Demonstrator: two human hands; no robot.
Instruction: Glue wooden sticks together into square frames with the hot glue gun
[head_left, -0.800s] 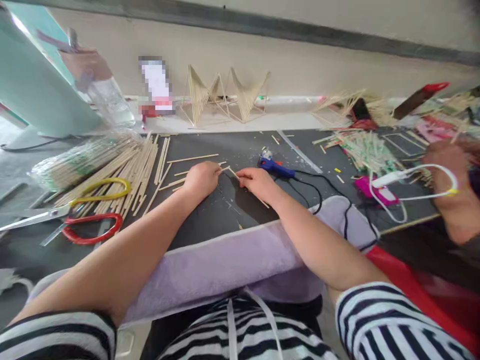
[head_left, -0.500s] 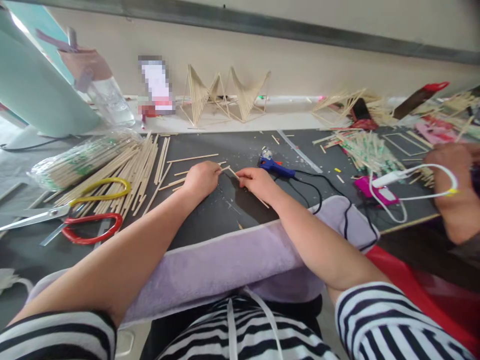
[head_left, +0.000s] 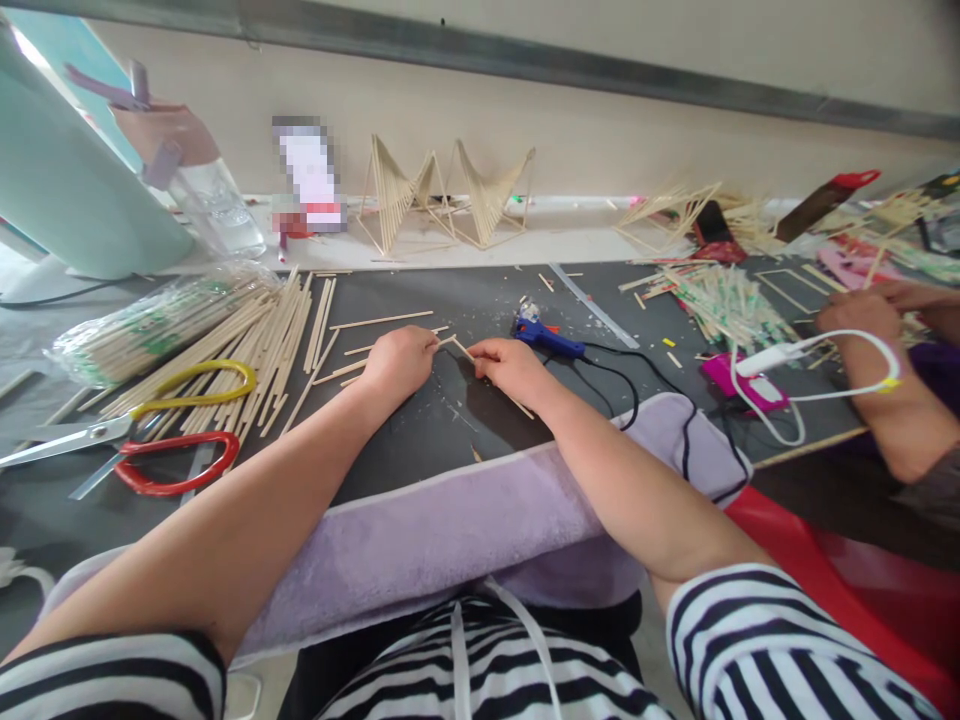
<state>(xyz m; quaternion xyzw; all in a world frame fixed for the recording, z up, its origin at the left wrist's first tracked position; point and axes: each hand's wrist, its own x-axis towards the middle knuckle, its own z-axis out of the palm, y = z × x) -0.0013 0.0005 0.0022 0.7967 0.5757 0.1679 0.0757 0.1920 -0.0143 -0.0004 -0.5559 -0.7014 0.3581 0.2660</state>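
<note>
My left hand (head_left: 403,361) pinches a thin wooden stick (head_left: 445,341) whose tip pokes out past the fingertips. Opposite it, my right hand (head_left: 510,370) grips another wooden stick (head_left: 462,348), which slants down under the palm and comes out below. The ends of the two sticks meet between the hands at an angle. Several loose sticks (head_left: 381,320) lie beside my left hand. A blue glue gun (head_left: 551,338) rests on the dark table (head_left: 420,440) just beyond my right hand.
Yellow-and-red scissors (head_left: 180,463), a stick pile (head_left: 281,350) and a bagged bundle (head_left: 142,335) are at left. Stick models (head_left: 487,195), a bottle (head_left: 217,205) and a pixelated phone (head_left: 309,175) stand behind. At right are a power bank (head_left: 750,382) and another person's hands (head_left: 862,320).
The whole view has shifted slightly. My hands keep nearly the same pose on the sticks. At the right, the other person's hands have moved a little to the left.
</note>
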